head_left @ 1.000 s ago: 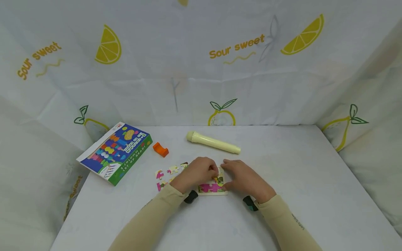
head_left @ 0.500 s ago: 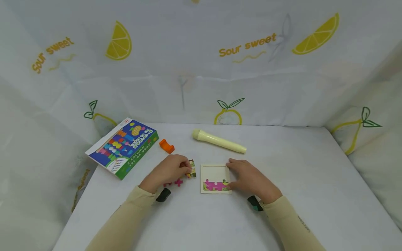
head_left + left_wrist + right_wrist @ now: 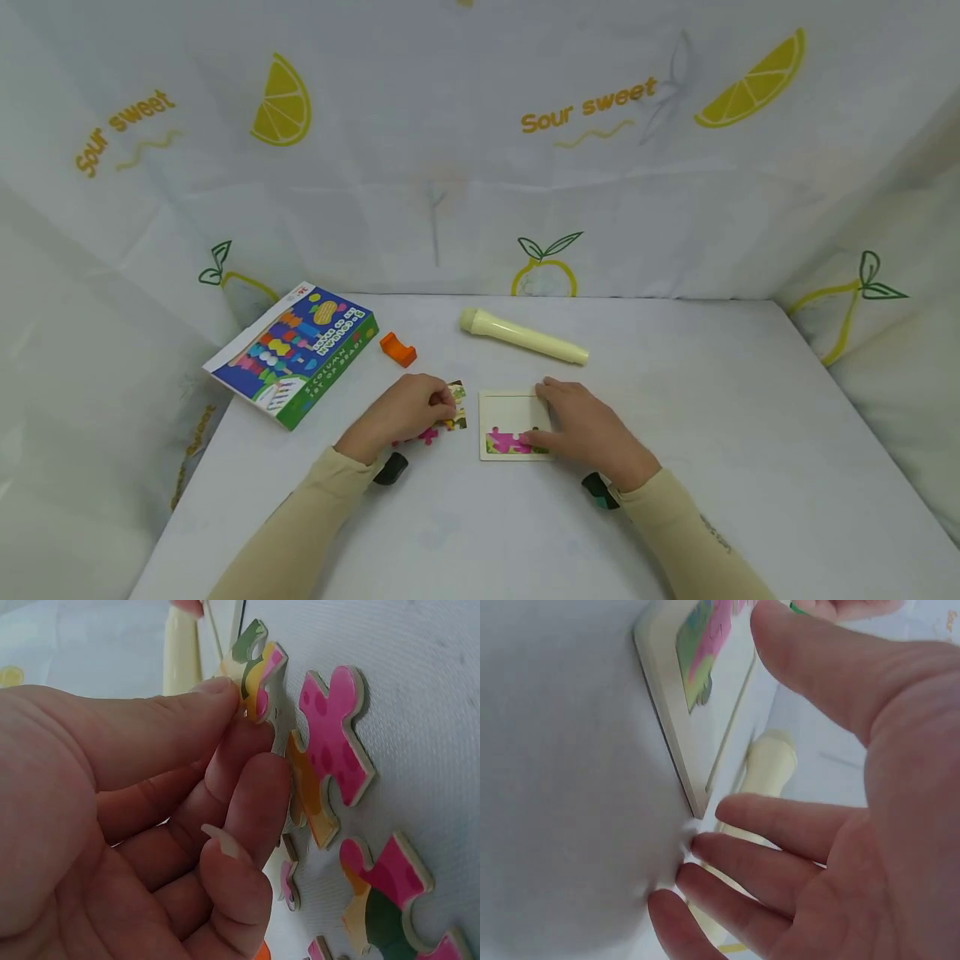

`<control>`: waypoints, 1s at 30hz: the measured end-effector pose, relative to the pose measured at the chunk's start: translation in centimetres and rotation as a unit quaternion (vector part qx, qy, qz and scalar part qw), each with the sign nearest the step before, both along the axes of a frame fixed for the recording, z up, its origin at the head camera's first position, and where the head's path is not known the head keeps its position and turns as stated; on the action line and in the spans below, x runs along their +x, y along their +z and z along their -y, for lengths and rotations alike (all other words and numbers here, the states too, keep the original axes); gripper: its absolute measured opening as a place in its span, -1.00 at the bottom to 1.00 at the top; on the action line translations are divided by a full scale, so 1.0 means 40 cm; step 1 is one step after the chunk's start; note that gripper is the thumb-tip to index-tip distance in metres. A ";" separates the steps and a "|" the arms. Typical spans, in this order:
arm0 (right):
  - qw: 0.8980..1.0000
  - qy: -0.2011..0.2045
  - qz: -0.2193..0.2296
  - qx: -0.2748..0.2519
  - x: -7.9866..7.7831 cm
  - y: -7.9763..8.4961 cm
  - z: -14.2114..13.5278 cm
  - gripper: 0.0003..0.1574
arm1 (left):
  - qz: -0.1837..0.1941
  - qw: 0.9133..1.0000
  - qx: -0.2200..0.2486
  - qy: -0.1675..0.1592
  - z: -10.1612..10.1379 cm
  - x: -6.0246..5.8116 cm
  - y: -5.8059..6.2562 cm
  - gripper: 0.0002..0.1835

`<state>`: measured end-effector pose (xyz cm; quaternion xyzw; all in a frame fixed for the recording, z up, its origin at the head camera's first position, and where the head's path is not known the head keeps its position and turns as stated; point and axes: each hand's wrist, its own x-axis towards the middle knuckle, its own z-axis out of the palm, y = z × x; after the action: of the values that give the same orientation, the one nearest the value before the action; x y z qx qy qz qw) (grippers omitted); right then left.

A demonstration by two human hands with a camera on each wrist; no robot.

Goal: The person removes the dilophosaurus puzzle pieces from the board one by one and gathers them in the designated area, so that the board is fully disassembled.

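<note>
Between thumb and fingertips my left hand [image 3: 408, 408] pinches a green, yellow and pink jigsaw piece [image 3: 259, 675]. Loose jigsaw pieces, among them a pink one [image 3: 330, 724] and a pink, green and orange one [image 3: 379, 900], lie around that hand on the table; some are hidden beneath it. To the right is a square puzzle tray [image 3: 513, 408] with a pale rim. Joined pink and green pieces [image 3: 504, 442] fill the tray's near strip. My right hand [image 3: 588, 429] rests along the tray's right side, fingers extended and thumb reaching over the joined pieces.
Behind the tray lies a pale yellow microphone-shaped stick [image 3: 525, 337]. A small orange curved block [image 3: 397, 350] stands left of it. At the left edge is a blue and green toy box [image 3: 300, 354]. A white printed curtain [image 3: 420, 125] closes off the back.
My left hand has moved left, from over the tray to the loose pieces, and the piece over the tray went with it. The right thumb has shifted further over the tray.
</note>
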<state>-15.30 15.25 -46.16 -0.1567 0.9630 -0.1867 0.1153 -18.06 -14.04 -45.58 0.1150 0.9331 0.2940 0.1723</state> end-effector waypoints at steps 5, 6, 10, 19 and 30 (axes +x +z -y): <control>1.000 -0.006 -0.013 0.014 0.000 -0.004 0.013 0.05 | -0.008 1.000 0.009 0.010 0.007 0.005 0.006 -0.91; 1.000 -0.006 -0.014 0.016 0.000 -0.004 0.014 0.04 | -0.009 1.000 0.011 0.013 0.009 0.006 0.008 -0.92; 0.999 -0.005 -0.021 0.027 0.000 -0.004 0.017 0.04 | -0.019 0.999 0.017 0.024 0.011 0.003 0.014 -0.95; 0.999 -0.015 -0.030 0.026 0.007 -0.015 0.007 0.04 | -0.029 0.997 0.031 -0.071 -0.069 0.002 0.008 -0.95; 0.999 -0.008 -0.045 0.017 0.006 -0.015 0.013 0.06 | -0.029 0.993 -0.030 -0.113 -0.141 0.016 0.012 -0.74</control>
<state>-15.07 14.73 -46.78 -0.1556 0.9714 -0.1637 0.0734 -17.41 -8.39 -45.10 0.2230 0.9271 0.2412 0.1804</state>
